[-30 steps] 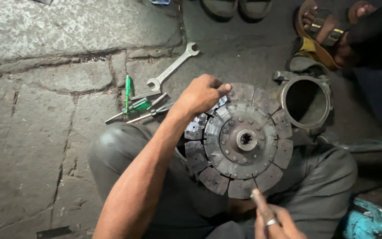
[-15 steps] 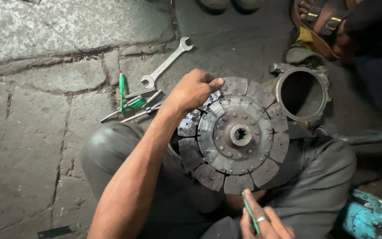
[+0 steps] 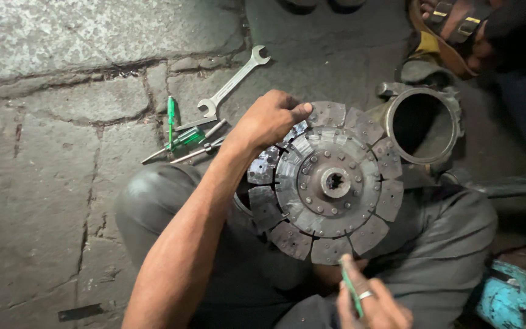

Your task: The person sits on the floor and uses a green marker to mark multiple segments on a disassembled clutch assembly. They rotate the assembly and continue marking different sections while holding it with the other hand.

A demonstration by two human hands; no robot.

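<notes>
Two bare hands are seen from above, at work on a round clutch disc (image 3: 330, 183) that is rested across the seated person's lap, its splined hub facing up. The left hand (image 3: 270, 119) is laid over the disc's upper left edge, fingers curled together and clamped on the rim. Compared with a second ago, this grip has barely shifted, though the disc appears to have been turned slightly beneath it. The right hand (image 3: 369, 301), a ring on one finger, has been brought up closer to the disc's near edge; a slim green tool (image 3: 351, 292) is pinched between its closed fingers, the tip now just beside the lowest friction pad. The disc is thus being steadied while the tool is brought to it.

On the stone floor (image 3: 44, 183), near the left hand, a double-ended spanner (image 3: 232, 82) and green-handled screwdrivers (image 3: 181, 137) lie together. A metal ring housing (image 3: 424, 125) sits just beyond the disc.

Much is cut off: the right hand is cropped by the lower edge, so the tool's full length cannot be made out. A teal object (image 3: 512, 298) at the lower right is only partly in view. Another person's sandalled feet (image 3: 458, 27) are shown at the top right, the rest lost in shadow.
</notes>
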